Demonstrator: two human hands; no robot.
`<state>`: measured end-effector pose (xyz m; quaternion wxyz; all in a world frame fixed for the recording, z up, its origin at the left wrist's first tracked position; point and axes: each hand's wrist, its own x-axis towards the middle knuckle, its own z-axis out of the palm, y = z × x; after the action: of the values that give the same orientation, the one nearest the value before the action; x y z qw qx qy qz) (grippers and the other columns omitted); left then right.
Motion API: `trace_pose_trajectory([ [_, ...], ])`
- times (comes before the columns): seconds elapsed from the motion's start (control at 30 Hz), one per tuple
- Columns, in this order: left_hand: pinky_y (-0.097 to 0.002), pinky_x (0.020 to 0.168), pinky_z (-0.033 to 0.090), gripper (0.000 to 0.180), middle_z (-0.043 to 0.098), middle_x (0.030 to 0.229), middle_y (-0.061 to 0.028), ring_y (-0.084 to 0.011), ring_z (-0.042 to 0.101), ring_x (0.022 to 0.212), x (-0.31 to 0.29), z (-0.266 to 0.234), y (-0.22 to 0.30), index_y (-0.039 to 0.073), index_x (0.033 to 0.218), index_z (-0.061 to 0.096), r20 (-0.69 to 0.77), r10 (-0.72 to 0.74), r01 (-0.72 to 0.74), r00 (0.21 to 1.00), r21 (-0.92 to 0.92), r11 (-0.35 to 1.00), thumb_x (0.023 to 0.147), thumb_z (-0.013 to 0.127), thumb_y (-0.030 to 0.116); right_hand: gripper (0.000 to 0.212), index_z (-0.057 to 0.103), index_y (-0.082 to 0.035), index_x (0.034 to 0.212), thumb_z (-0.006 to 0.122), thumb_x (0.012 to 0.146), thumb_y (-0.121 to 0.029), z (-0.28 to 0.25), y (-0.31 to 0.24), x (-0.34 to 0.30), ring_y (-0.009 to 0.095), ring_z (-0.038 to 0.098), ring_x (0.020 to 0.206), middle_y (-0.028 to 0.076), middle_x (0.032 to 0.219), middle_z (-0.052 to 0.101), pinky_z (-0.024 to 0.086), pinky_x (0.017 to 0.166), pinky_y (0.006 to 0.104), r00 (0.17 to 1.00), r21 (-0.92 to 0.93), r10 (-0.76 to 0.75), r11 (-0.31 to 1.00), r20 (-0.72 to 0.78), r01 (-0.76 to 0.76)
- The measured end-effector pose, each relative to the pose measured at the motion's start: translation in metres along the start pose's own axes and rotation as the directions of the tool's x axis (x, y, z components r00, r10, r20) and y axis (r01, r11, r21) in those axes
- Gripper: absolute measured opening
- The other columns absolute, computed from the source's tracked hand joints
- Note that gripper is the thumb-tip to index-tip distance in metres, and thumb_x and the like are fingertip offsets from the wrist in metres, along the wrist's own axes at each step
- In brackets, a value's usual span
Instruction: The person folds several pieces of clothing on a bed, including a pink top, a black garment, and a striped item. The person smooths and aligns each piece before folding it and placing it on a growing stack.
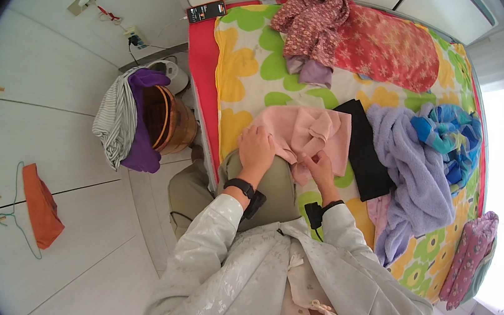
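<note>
A pale pink piece of clothing (330,126), loosely creased, lies partly across my knee and partly on the bed. My left hand (256,147) rests on its left end, fingers laid over the fabric. Near the lower middle of the same garment, my right hand (318,167) pinches a fold between thumb and fingers. Just right of the pink cloth lies a flat black folded garment (364,150). Beside that, a fluffy lavender garment (414,169) is heaped.
A floral sheet (241,70) covers the bed. Farther back are a patterned scarf-like cloth (317,23) and a red snowflake-print cushion (386,46). Blue checked fabric (451,139) lies right. Left stands a wooden bucket (181,119) draped with striped cloth (115,121); an orange garment (41,205) hangs on the cabinet.
</note>
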<state>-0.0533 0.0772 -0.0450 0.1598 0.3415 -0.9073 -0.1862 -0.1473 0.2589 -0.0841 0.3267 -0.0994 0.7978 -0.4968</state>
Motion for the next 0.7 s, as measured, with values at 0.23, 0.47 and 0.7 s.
trace_pose_trajectory([
  [0.23,-0.0427,0.074,0.04,0.018,0.057,0.085,-0.008,-0.0299,0.052,0.086,-0.001,-0.008,0.0,0.011,0.083,0.056,0.013,0.024,-0.022,1.0,-0.127,0.992,0.074,0.063,0.025,0.017,0.06,0.001,0.097,0.059,0.089,-0.013,-0.019,-0.019,0.012,0.009,0.057,0.079,0.003,0.088,0.063,0.044,0.066,0.0224,0.964,0.445,-0.125,0.868,-0.236,0.222],
  [0.47,-0.0417,0.081,0.038,0.022,0.057,0.086,-0.0075,-0.0279,0.052,0.093,0.001,-0.009,0.002,0.009,0.085,0.059,0.134,0.023,-0.019,0.991,-0.025,1.0,0.072,0.065,0.026,0.022,0.053,-0.002,0.112,0.05,0.092,-0.012,-0.092,-0.072,-0.005,0.017,0.06,0.095,0.008,0.108,0.061,0.048,0.081,0.0288,0.854,0.684,-0.159,0.534,-0.496,0.497],
  [0.7,-0.0439,0.08,0.038,0.011,0.058,0.086,-0.0112,-0.0312,0.052,0.09,0.003,0.003,-0.005,0.005,0.083,0.053,0.003,-0.004,0.004,1.0,-0.133,0.991,0.081,0.056,0.015,0.02,0.053,-0.005,0.112,0.052,0.092,-0.011,-0.096,-0.048,-0.012,0.018,0.06,0.099,0.008,0.111,0.06,0.051,0.081,0.0323,0.895,0.734,-0.039,0.556,-0.445,0.39],
])
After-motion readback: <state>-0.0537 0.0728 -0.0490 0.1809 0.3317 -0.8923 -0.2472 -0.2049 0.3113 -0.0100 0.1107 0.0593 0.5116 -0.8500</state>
